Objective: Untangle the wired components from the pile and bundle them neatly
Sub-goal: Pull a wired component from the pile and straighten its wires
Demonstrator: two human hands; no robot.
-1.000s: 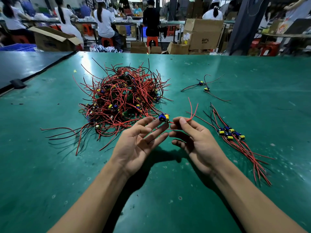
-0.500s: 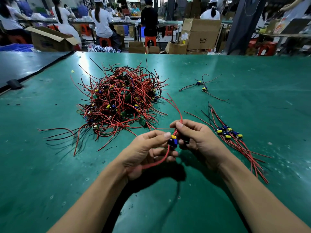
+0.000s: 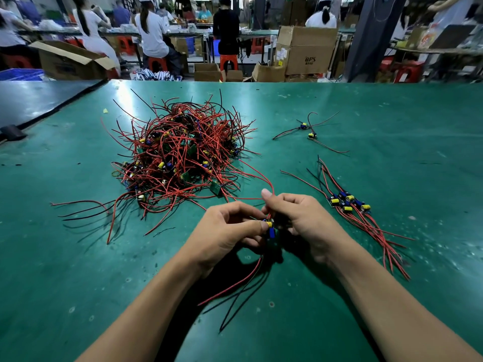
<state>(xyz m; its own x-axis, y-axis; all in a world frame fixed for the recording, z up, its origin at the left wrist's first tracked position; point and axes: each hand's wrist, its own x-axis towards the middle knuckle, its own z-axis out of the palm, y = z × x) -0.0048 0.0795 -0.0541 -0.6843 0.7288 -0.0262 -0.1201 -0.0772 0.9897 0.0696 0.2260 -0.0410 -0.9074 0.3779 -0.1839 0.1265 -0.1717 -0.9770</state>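
On counter: pile at 10 o'clock of held component; bundle at 3 o'clock; loose pair at 1 o'clock, behind bundle.

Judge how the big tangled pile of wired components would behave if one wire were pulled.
It would probably drag neighbours along: the pile is densely interlaced. The wires look thin and floppy; those hanging from the component pinched between the left hand and right hand droop in curves. Likely light, so it may slide on the table.

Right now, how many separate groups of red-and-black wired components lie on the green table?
3: the big tangled red-and-black pile centre-left, a loose pair farther back right, a straightened bundle at near right. Another blue-and-yellow component is pinched between the left hand and right hand.
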